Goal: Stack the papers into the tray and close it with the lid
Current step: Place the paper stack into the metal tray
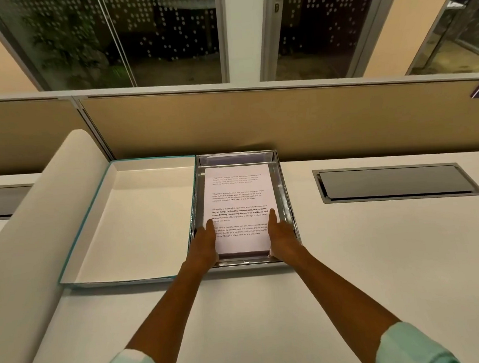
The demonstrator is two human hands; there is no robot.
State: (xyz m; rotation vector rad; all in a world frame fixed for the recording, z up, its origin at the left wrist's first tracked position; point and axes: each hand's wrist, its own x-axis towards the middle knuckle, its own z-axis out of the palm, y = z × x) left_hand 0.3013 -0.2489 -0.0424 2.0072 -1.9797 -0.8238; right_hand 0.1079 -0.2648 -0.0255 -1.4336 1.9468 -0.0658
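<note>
Head cam: L hand point(206, 245) & R hand point(281, 235) are apart, one at each near corner of the papers point(238, 201). Fingers straight, lying flat on the top sheet's side edges. Papers sit inside the tray point(287, 203), btwn the hands. The lid point(138, 218) lies upturned just left of L hand, against the tray.

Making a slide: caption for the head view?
Left hand and right hand rest on a printed paper stack in the silver tray, lid lying upturned beside it.

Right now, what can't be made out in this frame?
Head view only.
1. Sheet count: papers seen from above.
2. Near corners of the papers: under left hand and right hand.
3. Upper paragraphs: print too small.
4. Outside of the lid: faces down.
</note>
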